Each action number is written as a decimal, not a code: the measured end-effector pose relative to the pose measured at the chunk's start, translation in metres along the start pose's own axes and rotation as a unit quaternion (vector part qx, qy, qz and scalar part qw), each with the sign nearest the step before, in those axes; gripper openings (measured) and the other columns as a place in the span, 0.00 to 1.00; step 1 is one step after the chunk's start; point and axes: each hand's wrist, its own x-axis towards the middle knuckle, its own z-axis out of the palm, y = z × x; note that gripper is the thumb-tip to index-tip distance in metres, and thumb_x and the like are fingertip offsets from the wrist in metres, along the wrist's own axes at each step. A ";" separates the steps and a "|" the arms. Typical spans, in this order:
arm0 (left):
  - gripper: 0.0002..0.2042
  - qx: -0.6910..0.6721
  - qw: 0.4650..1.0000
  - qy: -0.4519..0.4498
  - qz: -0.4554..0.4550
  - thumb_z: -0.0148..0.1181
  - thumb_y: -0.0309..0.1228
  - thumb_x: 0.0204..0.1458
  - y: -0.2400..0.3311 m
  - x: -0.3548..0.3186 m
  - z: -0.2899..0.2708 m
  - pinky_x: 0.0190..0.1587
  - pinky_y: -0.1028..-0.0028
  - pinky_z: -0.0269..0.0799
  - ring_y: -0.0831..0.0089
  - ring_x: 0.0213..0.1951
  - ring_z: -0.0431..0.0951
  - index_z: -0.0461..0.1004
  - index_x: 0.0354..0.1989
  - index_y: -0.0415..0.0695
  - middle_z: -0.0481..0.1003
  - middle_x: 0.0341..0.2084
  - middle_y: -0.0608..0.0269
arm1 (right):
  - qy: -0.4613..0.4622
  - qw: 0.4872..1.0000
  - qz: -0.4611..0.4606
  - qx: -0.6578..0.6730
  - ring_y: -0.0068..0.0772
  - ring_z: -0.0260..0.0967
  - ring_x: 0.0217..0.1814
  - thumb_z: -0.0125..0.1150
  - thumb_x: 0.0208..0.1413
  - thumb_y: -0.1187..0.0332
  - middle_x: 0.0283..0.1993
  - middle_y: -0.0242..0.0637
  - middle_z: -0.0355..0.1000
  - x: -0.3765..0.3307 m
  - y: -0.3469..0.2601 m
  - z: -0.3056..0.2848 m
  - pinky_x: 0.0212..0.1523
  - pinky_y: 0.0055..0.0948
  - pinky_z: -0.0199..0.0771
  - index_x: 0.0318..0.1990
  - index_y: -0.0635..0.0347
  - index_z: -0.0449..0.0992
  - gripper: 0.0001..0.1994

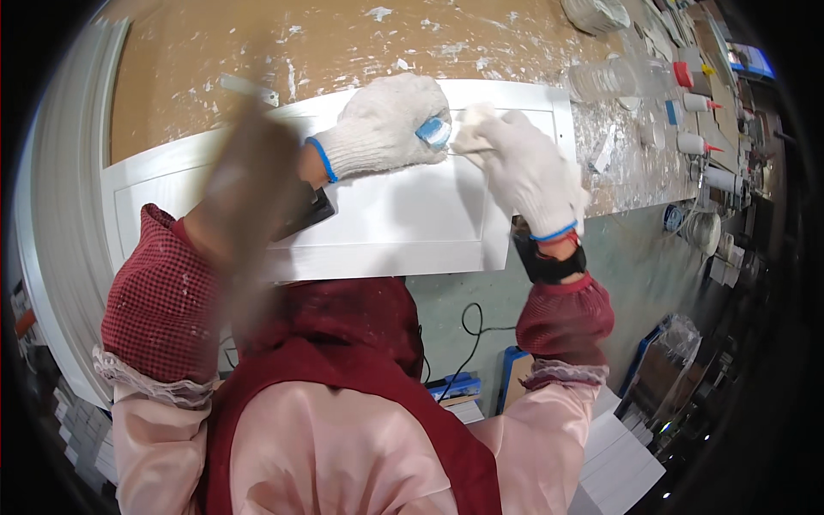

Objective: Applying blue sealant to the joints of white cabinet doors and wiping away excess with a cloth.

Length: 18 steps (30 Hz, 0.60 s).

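left gloved hand (390,120) curls closed around a blue-and-white item (434,132); right gloved hand (532,167) apparently pinches a pale rag (470,129). white framed panel (378,232) lies beneath both. likely step: surface touch-up; next calls for light contact.

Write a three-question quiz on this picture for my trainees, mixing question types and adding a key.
1. True or false: the left hand and the right hand both wear white gloves with blue-edged cuffs.
2. Multiple choice: what colours show on the small object in the left hand?
A) red and yellow
B) blue and white
C) green and black
3. Fill in the blank: the white bottles with red tips are to the ____ of the white panel, as the person sees it.

Key
1. True
2. B
3. right
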 end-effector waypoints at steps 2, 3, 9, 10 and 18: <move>0.16 0.015 0.997 -0.057 -0.042 0.71 0.41 0.38 0.002 0.004 -0.003 0.45 0.65 0.73 0.61 0.43 0.74 0.73 0.32 0.49 0.74 0.35 0.64 | 0.005 0.999 -0.028 -0.031 0.45 0.71 0.36 0.57 0.55 0.64 0.34 0.41 0.69 0.004 0.004 0.006 0.36 0.40 0.72 0.37 0.50 0.78 0.06; 0.16 0.014 0.997 -0.060 -0.038 0.71 0.41 0.38 0.002 0.004 0.001 0.45 0.65 0.73 0.61 0.43 0.74 0.73 0.32 0.49 0.74 0.35 0.64 | 0.005 0.999 -0.022 -0.032 0.45 0.71 0.36 0.57 0.55 0.64 0.34 0.41 0.69 -0.003 0.010 0.006 0.36 0.40 0.72 0.37 0.50 0.78 0.06; 0.16 -0.020 0.999 0.020 0.023 0.71 0.41 0.39 -0.002 -0.003 0.000 0.44 0.65 0.73 0.61 0.41 0.75 0.72 0.32 0.50 0.74 0.34 0.63 | -0.044 0.992 0.092 0.071 0.43 0.71 0.37 0.58 0.53 0.62 0.35 0.39 0.70 -0.016 0.024 -0.008 0.39 0.40 0.73 0.37 0.46 0.79 0.06; 0.16 -0.009 1.000 0.005 -0.001 0.71 0.41 0.39 0.001 -0.003 -0.003 0.43 0.65 0.73 0.61 0.41 0.75 0.72 0.32 0.50 0.74 0.34 0.63 | -0.023 0.996 0.045 0.078 0.43 0.72 0.37 0.58 0.53 0.61 0.35 0.39 0.70 -0.011 0.013 -0.010 0.40 0.40 0.73 0.37 0.46 0.79 0.06; 0.15 -0.020 0.998 0.047 0.021 0.71 0.40 0.39 -0.005 -0.005 0.001 0.43 0.64 0.72 0.61 0.41 0.75 0.72 0.31 0.51 0.74 0.34 0.63 | -0.045 0.996 0.048 0.061 0.46 0.72 0.39 0.58 0.51 0.66 0.37 0.42 0.71 -0.009 0.018 -0.015 0.40 0.41 0.72 0.39 0.50 0.78 0.08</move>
